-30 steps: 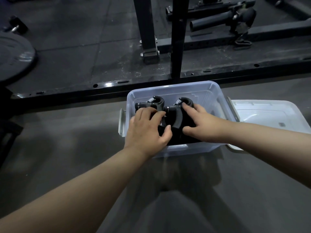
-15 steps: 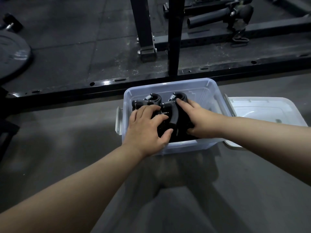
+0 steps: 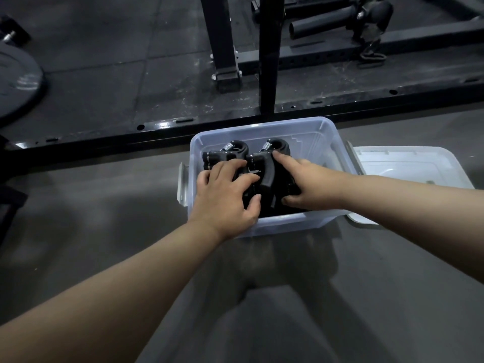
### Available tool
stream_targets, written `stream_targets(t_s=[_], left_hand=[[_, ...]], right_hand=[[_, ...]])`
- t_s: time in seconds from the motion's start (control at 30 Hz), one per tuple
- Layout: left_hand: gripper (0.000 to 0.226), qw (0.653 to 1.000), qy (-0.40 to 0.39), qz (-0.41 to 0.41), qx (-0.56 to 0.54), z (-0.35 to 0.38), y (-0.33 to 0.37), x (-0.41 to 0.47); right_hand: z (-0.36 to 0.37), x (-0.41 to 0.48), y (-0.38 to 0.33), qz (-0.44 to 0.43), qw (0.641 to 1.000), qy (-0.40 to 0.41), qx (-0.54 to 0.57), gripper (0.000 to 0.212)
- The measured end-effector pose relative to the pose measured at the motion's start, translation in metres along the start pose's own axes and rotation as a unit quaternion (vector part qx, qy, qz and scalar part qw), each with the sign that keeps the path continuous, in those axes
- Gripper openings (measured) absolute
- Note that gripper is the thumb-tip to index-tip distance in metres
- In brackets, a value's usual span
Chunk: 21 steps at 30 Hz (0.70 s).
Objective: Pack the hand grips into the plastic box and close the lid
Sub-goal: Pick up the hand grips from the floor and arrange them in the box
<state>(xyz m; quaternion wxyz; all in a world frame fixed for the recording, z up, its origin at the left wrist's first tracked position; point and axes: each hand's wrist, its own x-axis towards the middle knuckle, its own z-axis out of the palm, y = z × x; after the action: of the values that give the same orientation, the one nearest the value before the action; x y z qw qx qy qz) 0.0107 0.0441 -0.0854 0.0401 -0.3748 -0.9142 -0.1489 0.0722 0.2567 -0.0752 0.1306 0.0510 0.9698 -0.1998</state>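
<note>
A clear plastic box (image 3: 262, 128) stands on the floor in front of me. Inside it lie black hand grips with steel springs, one at the left (image 3: 231, 149) and one at the right (image 3: 277, 148). My left hand (image 3: 227, 195) lies over the left hand grip, its fingers curled over a handle and its thumb spread toward the middle. My right hand (image 3: 309, 182) holds the right hand grip, with the index finger stretched along its top and the thumb round its lower end. The clear lid (image 3: 408, 166) lies flat on the floor to the right of the box.
A black steel rack frame (image 3: 267, 61) with a base rail (image 3: 183, 124) runs just behind the box. A weight plate (image 3: 15, 82) lies at the far left, and a barbell attachment (image 3: 340, 19) sits at the back right. My legs are below the box.
Both hands keep their places on the hand grips in the box. Only the view has shifted slightly.
</note>
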Motion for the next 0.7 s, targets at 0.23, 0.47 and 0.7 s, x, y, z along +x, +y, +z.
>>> stream_targets(t_s=[0.23, 0.47, 0.7], left_hand=[[0.048, 1.0, -0.008, -0.002, 0.004, -0.001, 0.0, 0.0], [0.051, 1.0, 0.003, -0.004, -0.012, -0.001, 0.001, -0.001], [0.057, 0.998, 0.01, -0.019, -0.052, -0.003, 0.001, 0.001]], right_hand=[[0.002, 0.001, -0.002, 0.007, 0.999, -0.004, -0.052, 0.123], [-0.006, -0.005, -0.006, 0.012, 0.998, -0.015, -0.061, 0.121], [-0.039, -0.043, -0.046, -0.102, 0.993, 0.049, -0.03, 0.014]])
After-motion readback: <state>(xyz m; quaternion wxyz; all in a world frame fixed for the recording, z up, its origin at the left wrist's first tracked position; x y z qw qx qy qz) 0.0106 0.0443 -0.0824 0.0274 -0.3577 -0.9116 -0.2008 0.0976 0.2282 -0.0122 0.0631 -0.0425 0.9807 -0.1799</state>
